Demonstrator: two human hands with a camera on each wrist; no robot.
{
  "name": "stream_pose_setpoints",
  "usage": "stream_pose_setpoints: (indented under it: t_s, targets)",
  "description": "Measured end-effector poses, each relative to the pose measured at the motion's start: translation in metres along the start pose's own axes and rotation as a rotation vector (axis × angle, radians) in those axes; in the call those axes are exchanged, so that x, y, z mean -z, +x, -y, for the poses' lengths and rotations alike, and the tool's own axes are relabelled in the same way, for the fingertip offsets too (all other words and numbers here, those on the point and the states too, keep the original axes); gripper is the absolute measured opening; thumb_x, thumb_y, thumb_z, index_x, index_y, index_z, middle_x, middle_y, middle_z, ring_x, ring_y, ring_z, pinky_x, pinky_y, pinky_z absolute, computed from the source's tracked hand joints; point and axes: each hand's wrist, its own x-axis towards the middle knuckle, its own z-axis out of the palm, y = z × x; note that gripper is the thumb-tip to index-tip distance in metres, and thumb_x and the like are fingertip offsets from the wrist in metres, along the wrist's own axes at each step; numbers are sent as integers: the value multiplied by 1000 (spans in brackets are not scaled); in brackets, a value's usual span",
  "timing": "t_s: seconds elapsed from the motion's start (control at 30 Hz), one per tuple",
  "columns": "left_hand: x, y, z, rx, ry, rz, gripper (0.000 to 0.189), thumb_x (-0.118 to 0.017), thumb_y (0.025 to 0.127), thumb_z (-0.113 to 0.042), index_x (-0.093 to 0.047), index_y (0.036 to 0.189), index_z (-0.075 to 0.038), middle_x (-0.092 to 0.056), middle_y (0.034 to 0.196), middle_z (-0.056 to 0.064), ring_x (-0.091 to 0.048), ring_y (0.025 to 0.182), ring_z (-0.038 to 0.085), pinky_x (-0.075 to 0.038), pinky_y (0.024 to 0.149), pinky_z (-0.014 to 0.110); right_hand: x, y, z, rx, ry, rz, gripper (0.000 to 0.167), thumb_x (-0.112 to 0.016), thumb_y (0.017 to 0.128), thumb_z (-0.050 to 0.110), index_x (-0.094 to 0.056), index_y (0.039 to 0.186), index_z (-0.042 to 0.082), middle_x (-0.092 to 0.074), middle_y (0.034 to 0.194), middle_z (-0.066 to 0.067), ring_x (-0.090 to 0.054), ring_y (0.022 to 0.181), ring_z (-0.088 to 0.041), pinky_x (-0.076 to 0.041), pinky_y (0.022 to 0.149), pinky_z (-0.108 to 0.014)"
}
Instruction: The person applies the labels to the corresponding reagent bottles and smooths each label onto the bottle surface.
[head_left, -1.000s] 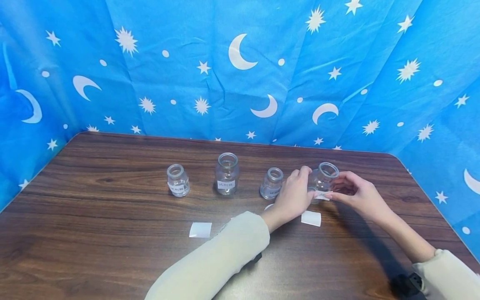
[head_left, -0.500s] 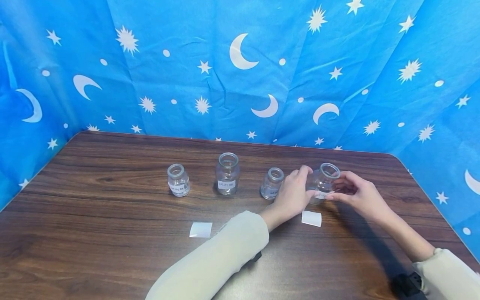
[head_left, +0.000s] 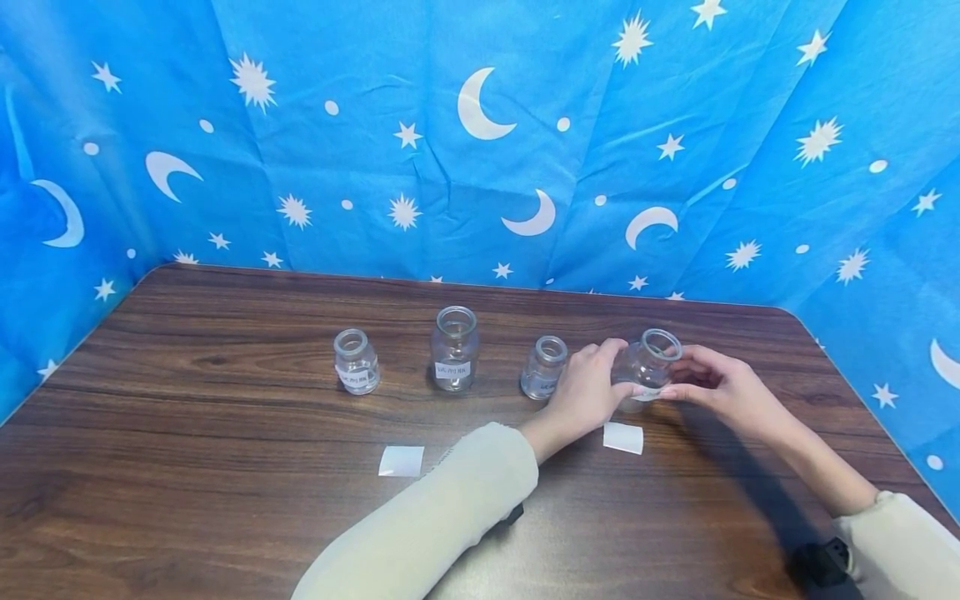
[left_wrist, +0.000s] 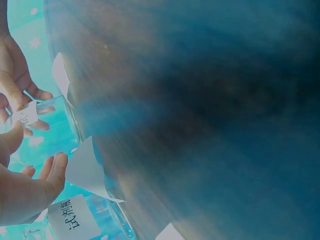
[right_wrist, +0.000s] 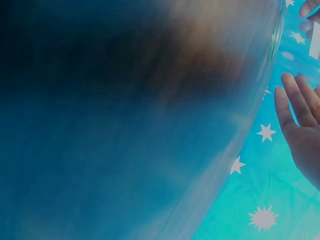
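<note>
In the head view, my hands are on either side of a round glass jar (head_left: 651, 360) at the right of the table. My left hand (head_left: 587, 385) holds it from the left, its thumb at a white label (head_left: 647, 393) low on the jar's front. From the right, my right hand (head_left: 723, 387) holds the jar, thumb at the label's other end and fingers curled behind. In the left wrist view, my left thumb touches the label (left_wrist: 25, 114), and my left fingers (left_wrist: 57, 170) are bent. The right wrist view shows spread right fingers (right_wrist: 295, 102); the jar's far side is hidden.
To the left stand a small labelled jar (head_left: 543, 371), a taller labelled jar (head_left: 454, 350) and another small one (head_left: 356, 362). White paper pieces lie in front, one near the jar (head_left: 623, 437), another farther left (head_left: 401, 460). A blue star-patterned cloth (head_left: 420, 150) hangs behind the table.
The jar and my right hand have shifted slightly right. The label's right end, tilted earlier, now sits flatter along the jar. My left hand has hardly moved.
</note>
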Motion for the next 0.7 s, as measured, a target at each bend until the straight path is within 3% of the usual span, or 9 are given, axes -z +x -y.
stream_pose_setpoints:
  t_s: [0.17, 0.33, 0.7]
  targets:
    - [1, 1, 1, -11, 5, 10, 50, -68, 82, -30, -51, 127, -16, -60, 116, 0, -54, 108, 12, -40, 89, 22, 3, 1, -5, 38, -6, 5, 35, -71, 76, 1, -58, 108, -1, -67, 89, -7, -60, 79, 1, -48, 63, -16]
    - [1, 5, 3, 1, -48, 33, 53, -70, 80, -30, -52, 129, -18, -60, 117, -2, -55, 107, 10, -41, 87, 20, 3, 1, -5, 34, -3, 1, 33, -71, 76, 1, -59, 107, 0, -67, 88, -8, -61, 76, -1, -48, 62, -17]
    - [1, 4, 1, 16, -4, 26, 54, -69, 80, -30, -52, 130, -19, -59, 120, 0, -50, 115, 14, -37, 94, 23, -3, 1, -5, 152, -169, -81, 43, -78, 66, 2, -60, 105, 3, -68, 83, -6, -61, 80, 1, -45, 68, -10]
